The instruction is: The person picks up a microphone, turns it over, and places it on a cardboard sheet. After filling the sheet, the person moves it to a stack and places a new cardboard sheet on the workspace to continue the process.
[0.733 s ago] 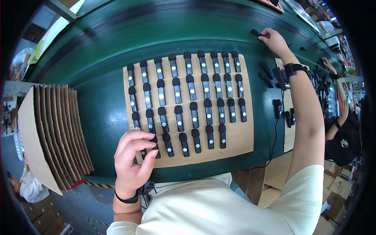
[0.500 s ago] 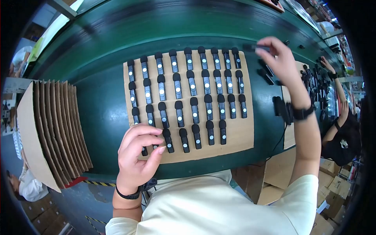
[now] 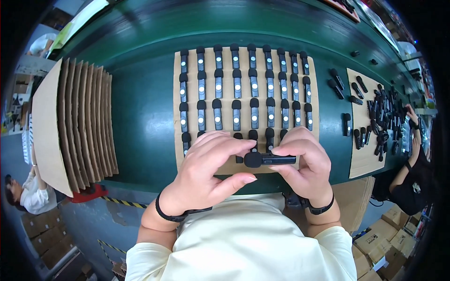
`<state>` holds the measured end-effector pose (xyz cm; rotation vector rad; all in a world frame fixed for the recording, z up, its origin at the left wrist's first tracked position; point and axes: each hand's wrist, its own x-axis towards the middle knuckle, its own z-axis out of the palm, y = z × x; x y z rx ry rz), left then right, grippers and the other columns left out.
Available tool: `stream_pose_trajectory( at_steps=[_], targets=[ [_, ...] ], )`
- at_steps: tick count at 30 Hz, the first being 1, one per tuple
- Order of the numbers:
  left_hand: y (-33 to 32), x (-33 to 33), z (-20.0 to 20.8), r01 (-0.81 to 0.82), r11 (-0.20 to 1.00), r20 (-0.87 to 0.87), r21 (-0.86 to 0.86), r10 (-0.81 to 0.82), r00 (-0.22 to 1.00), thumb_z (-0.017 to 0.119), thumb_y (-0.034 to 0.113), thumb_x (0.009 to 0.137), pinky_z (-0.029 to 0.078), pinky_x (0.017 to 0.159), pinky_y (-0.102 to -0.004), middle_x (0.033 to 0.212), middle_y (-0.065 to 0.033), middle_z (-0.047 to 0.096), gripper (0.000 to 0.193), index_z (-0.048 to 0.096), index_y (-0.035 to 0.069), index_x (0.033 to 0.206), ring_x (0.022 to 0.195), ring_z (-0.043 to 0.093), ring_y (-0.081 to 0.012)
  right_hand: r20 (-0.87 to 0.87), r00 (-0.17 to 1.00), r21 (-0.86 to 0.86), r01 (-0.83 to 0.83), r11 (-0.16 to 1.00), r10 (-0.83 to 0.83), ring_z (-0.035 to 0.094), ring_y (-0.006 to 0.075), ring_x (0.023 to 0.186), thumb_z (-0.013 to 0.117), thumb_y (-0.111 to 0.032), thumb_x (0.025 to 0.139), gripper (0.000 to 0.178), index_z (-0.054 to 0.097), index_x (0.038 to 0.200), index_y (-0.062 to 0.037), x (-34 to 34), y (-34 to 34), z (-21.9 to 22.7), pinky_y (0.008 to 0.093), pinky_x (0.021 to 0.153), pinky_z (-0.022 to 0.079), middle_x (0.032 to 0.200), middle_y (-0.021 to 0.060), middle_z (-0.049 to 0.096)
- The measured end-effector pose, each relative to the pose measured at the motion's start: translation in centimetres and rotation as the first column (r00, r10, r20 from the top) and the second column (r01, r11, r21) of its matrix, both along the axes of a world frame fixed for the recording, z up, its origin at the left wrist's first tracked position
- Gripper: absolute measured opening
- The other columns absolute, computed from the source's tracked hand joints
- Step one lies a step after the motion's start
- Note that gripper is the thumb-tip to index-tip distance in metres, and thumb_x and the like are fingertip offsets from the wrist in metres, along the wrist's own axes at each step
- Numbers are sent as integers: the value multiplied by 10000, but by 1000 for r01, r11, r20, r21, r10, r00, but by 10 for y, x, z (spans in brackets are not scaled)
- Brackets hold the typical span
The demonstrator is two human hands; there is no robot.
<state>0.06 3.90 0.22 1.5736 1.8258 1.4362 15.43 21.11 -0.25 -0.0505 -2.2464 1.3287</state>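
– Both our hands sit in new spots: our right hand (image 3: 307,164) comes in from past the right edge of the cardboard sheet (image 3: 210,84), and our left hand (image 3: 204,168) slides from the near left corner toward the middle of the near edge.

– What are we holding?

– Our right thumb and pointer finger pinch one little black mic (image 3: 272,160). It is over the sheet's near edge, lying sideways, with its foam cap (image 3: 253,159) pointing left. Our left fingers are bent and spread around the cap. We can't tell if they touch it.

– How do we do this bit well?

– We think we should grip the hard part and be gentle with the soft cap. The other mics (image 3: 236,112) lie in rows, caps toward the far edge, pale dots (image 3: 254,86) up, so turning ours to match looks right. We should keep it high, so it can't bump the near row.

– What's in our way?

– Our own hands! They hide some of the near row and the near right corner. Past the right edge, loose mics (image 3: 336,89) lie on the green tabletop (image 3: 145,107). A second sheet (image 3: 355,161) holds a messy pile (image 3: 380,107), with a co-worker's hand (image 3: 412,115) near it. Tall cardboard pieces (image 3: 84,126) stand by the tabletop's left edge.
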Motion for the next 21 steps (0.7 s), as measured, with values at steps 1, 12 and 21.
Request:
stream_pose_trajectory(
  at_steps=[1, 12, 21],
  targets=[
    [-1, 1, -1, 25, 1000, -19, -3, -25, 1000, 747, 115, 795, 480, 943, -435, 948, -138, 691, 291, 666, -11, 1045, 894, 654, -305, -15, 1000, 12, -14, 1000, 14, 592, 232, 786, 816, -51, 724, 312, 663, 993, -9, -1, -2, -1, 325, 713, 471, 887, 85, 642],
    [-12, 5, -9, -21, 991, -49, 131, 28, 998, 780, 127, 783, 475, 944, -501, 917, -135, 700, 265, 668, -19, 973, 860, 668, -291, 105, 981, -352, -117, 929, 164, 566, 209, 917, 725, -62, 846, 259, 604, 1063, 11, 4, -18, -12, 304, 807, 450, 1002, 119, 617],
    [-11, 8, -6, -58, 994, 40, 98, 54, 998, 785, 46, 721, 475, 914, -452, 893, -105, 686, 323, 665, 17, 1020, 808, 653, -274, -29, 996, -10, -88, 996, 88, 614, 266, 779, 752, 2, 758, 353, 635, 1090, -19, -2, -21, -11, 353, 715, 475, 926, 109, 670]
  ],
)
